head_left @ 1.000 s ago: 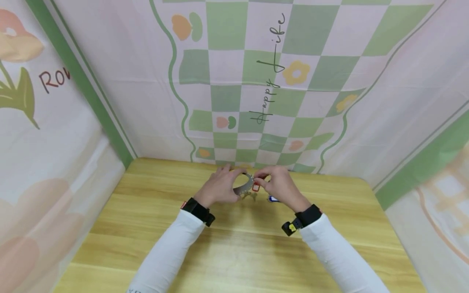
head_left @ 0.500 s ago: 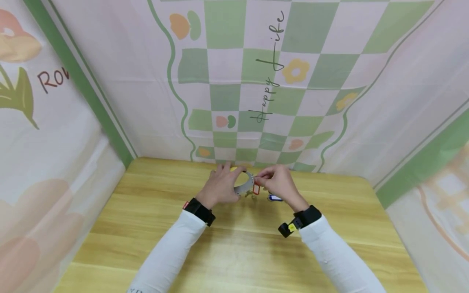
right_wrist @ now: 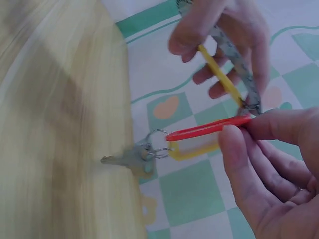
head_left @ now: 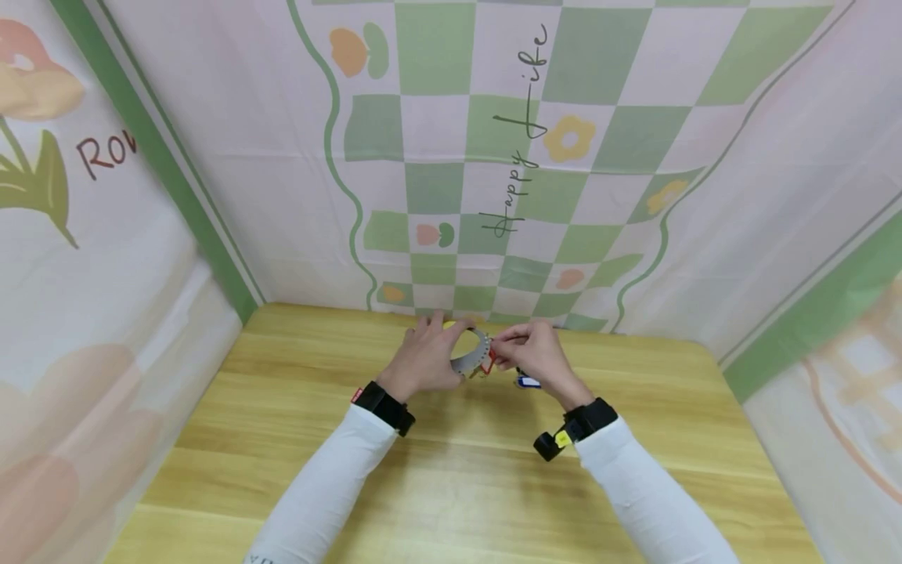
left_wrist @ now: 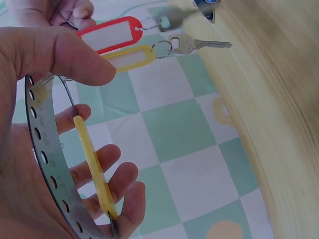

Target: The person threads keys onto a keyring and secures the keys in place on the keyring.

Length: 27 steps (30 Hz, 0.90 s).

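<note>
My left hand (head_left: 423, 356) grips a key holder (head_left: 470, 362), a curved metal band with a row of numbered holes and a yellow handle bar (left_wrist: 94, 164). The fingers curl by the bar, and the thumb lies over the band's upper end. Facing it, my right hand (head_left: 537, 352) pinches a red-framed key tag (right_wrist: 207, 129) between thumb and fingertip, right at the holder's end. A yellow key tag (left_wrist: 132, 59) hangs beside the red one. From the yellow tag's small ring dangles a silver key (left_wrist: 182, 44); another key behind it is blurred.
On the wooden table (head_left: 451, 486), a blue key tag (head_left: 527, 382) lies just below my right hand. A patterned cloth (head_left: 437, 188) rises behind the table's back edge, close to both hands. More cloth hangs at the left and right sides.
The red tag first hung nearly straight beside the holder and is now tilted, with my right fingers lower on it. My left hand has stayed almost in place.
</note>
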Each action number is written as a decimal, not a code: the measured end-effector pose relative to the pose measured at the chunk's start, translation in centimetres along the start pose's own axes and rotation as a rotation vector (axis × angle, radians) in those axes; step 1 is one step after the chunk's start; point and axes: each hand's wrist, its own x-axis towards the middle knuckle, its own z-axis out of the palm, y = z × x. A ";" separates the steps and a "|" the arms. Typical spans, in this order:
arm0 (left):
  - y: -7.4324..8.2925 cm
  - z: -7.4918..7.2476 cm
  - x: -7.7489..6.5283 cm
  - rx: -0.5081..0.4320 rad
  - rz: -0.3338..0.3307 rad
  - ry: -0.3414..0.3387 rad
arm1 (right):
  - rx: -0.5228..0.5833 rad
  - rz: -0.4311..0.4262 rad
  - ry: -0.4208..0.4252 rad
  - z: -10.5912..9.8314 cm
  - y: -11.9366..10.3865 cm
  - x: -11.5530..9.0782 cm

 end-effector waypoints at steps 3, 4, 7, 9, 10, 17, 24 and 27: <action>0.1 -0.1 -0.1 -0.009 -0.001 0.000 | -0.052 -0.045 0.042 0.2 0.1 -0.1; 0.1 -0.2 -0.1 -0.012 -0.002 -0.002 | -0.081 -0.062 0.055 0.3 0.2 -0.1; 0.1 -0.2 -0.2 -0.018 -0.002 -0.010 | -0.170 -0.118 0.090 0.5 0.3 -0.1; 0.1 -0.2 -0.2 -0.021 -0.001 -0.017 | -0.228 -0.163 0.105 0.6 0.3 -0.1; 0.0 -0.2 -0.3 -0.025 -0.002 -0.025 | -0.257 -0.188 0.109 0.6 0.4 -0.1; -0.1 -0.2 -0.3 -0.042 -0.005 -0.044 | -0.428 -0.394 0.102 0.7 -0.1 -0.1; -0.3 -0.1 -0.2 -0.064 0.006 -0.061 | -0.562 -0.506 0.078 0.7 -0.1 0.0; -0.3 0.0 -0.2 -0.074 0.004 -0.071 | -0.610 -0.562 0.069 0.7 0.0 0.0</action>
